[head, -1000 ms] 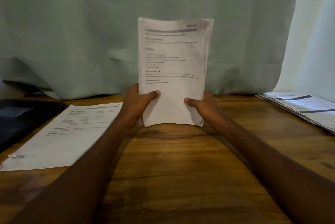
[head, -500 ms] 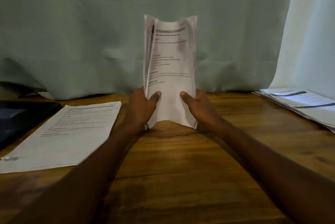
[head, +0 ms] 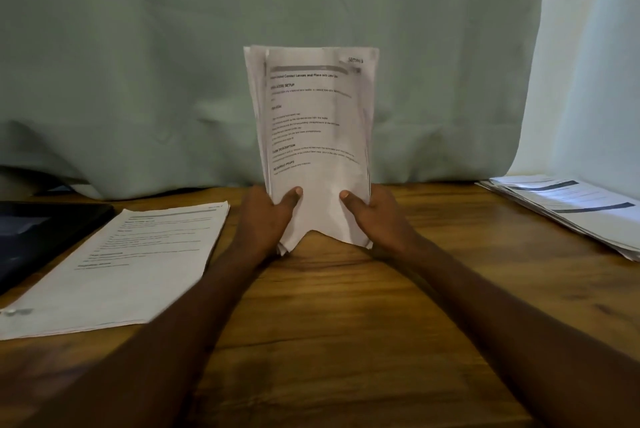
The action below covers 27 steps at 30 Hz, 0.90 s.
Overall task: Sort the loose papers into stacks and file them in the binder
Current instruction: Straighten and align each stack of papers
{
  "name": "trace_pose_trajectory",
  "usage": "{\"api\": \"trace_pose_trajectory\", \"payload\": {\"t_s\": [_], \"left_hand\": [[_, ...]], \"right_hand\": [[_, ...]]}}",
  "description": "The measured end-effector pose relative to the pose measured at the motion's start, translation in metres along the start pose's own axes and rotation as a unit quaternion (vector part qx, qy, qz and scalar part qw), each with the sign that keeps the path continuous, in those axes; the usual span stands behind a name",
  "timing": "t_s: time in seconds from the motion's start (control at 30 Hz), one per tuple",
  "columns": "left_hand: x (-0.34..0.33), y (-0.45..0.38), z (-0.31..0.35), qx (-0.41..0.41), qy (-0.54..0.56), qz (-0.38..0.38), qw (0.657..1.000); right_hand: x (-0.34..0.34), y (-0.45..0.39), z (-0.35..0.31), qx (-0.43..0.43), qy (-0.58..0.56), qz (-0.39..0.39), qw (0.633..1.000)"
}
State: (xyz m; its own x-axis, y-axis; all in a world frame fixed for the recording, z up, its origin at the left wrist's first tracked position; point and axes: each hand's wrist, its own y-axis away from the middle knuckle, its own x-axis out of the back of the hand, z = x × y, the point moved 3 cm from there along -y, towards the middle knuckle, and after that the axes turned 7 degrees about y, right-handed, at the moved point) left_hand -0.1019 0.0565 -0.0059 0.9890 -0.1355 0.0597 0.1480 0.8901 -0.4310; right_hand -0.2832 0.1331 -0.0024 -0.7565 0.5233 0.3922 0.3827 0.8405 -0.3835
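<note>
While both hands, left [head: 265,219] and right [head: 375,216], pinch it in a thumb-front grip, the upright paper sheaf [head: 315,150] seemingly touches the desk [head: 346,323].

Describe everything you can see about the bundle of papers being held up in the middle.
The bundle of papers is a sheaf of white printed sheets, stood upright on its bottom edge on the wooden table, in front of the pale green curtain. The front page carries a grey header bar and black headings with blurred lines of text. The left hand and right hand grip its lower sides, thumbs on the front. The sheets are uneven at the left edge, and the bottom edge bows up in the middle.
</note>
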Motion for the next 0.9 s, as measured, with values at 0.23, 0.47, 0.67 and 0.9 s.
{"api": "trace_pose_trajectory", "payload": {"t_s": [0.23, 0.47, 0.67, 0.9], "left_hand": [[0.009, -0.012, 0.0, 0.026, 0.071, -0.023, 0.997], [0.02, -0.023, 0.007, -0.02, 0.096, -0.04, 0.994], [0.011, -0.018, 0.02, -0.074, 0.063, -0.043, 0.994], [0.017, -0.004, -0.001, -0.032, -0.03, -0.052, 0.998]], "right_hand": [[0.002, -0.001, 0.005, -0.02, -0.059, -0.048, 0.997], [0.009, -0.004, -0.002, -0.021, -0.146, -0.097, 0.984], [0.007, -0.003, -0.015, 0.101, -0.076, 0.029, 0.992], [0.006, -0.005, -0.002, 0.058, 0.025, -0.046, 0.997]]}}
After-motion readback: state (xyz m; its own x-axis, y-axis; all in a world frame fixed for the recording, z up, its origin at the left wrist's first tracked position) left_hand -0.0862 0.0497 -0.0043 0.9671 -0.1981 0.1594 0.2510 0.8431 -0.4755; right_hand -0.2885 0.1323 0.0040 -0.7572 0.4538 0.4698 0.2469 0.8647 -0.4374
